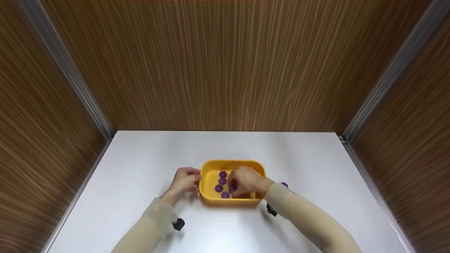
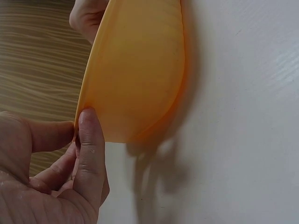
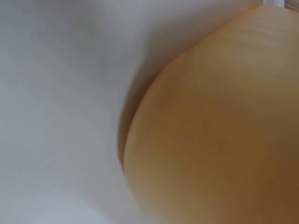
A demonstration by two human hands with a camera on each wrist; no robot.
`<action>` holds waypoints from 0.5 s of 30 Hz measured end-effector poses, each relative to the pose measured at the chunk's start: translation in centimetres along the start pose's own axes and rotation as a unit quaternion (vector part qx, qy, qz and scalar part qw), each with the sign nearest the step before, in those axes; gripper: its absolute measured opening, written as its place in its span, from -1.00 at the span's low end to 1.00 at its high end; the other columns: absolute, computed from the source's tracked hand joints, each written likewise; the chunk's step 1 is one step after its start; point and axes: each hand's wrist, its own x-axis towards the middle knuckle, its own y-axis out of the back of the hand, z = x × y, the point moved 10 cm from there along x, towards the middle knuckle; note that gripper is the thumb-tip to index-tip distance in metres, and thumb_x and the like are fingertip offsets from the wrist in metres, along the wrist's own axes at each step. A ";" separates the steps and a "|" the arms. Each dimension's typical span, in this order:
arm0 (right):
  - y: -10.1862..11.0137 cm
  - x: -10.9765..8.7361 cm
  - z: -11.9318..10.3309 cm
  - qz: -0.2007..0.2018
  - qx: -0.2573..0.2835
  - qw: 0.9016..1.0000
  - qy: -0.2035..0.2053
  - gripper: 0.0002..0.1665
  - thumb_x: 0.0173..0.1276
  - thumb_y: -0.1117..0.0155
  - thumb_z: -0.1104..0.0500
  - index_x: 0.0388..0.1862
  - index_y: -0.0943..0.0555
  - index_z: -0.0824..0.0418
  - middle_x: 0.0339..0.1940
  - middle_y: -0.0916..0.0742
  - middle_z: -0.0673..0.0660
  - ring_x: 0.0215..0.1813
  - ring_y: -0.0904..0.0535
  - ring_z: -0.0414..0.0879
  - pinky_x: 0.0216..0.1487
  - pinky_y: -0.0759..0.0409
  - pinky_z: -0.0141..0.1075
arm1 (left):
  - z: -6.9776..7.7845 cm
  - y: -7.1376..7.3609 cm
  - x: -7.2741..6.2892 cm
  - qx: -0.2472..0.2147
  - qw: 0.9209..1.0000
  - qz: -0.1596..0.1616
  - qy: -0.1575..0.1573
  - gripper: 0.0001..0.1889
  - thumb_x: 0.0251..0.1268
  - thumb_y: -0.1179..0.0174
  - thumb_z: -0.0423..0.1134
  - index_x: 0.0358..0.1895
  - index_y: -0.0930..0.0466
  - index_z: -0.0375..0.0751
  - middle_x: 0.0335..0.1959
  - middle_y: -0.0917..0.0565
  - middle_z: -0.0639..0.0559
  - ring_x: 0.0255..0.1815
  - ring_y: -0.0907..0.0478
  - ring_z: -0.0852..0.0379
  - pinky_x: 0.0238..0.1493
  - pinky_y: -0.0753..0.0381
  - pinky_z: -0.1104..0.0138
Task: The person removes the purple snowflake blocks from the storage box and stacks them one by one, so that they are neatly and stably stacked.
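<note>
A yellow plastic container [image 1: 213,201] with rounded corners sits on the white table. Several small purple flower-shaped pieces, one of them a purple flower-shaped piece [image 1: 218,188], lie on its floor, mostly toward the left. My left hand [image 1: 185,180] pinches the container's left rim between thumb and fingers, which the left wrist view shows close up. Inside the container my right hand [image 1: 248,180] reaches down with curled fingers, pinching a purple piece [image 1: 232,189] near the floor. In the right wrist view only the container's outer wall [image 3: 210,130] shows; the right fingers are hidden there.
Beyond the container's right side, a purple piece [image 1: 284,184] shows partly behind the right forearm. Wood-grain panels [image 1: 225,66] enclose the white table [image 1: 147,151] at the back and both sides, with metal strips along the corners.
</note>
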 end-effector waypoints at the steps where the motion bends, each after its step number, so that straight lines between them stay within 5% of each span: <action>1: 0.2 -0.1 0.1 0.007 0.006 1.000 0.007 -0.61 0.24 -0.77 -0.11 -0.04 -0.91 0.01 -0.14 -0.89 -0.05 -0.19 -0.67 -0.25 0.01 -0.82 -0.34 | 0.0 0.0 0.0 -0.001 1.000 0.000 0.001 -0.70 0.49 -0.34 -0.36 0.19 -0.78 -0.36 -0.01 -0.87 -0.22 -0.29 -0.78 0.11 -0.19 -0.95 0.19; 5: 1.4 -0.8 0.3 0.041 0.021 0.998 0.033 -0.65 0.19 -0.78 -0.03 -0.09 -0.90 0.06 -0.22 -0.92 -0.03 -0.25 -0.67 -0.28 -0.13 -0.75 -0.39 | 0.0 0.0 -0.2 -0.010 1.000 0.001 0.001 -0.70 0.48 -0.35 -0.37 0.20 -0.78 -0.36 0.01 -0.86 -0.21 -0.28 -0.79 0.13 -0.19 -0.96 0.20; 15: 3.4 -2.9 1.2 0.100 0.042 0.992 0.057 -0.59 0.09 -0.83 0.00 -0.11 -0.92 0.12 -0.21 -0.95 0.03 -0.22 -0.76 -0.21 -0.13 -0.80 -0.39 | 0.2 0.1 -0.2 -0.007 1.000 0.004 -0.002 -0.70 0.48 -0.33 -0.38 0.19 -0.79 -0.36 -0.03 -0.85 -0.19 -0.29 -0.77 0.13 -0.18 -0.96 0.18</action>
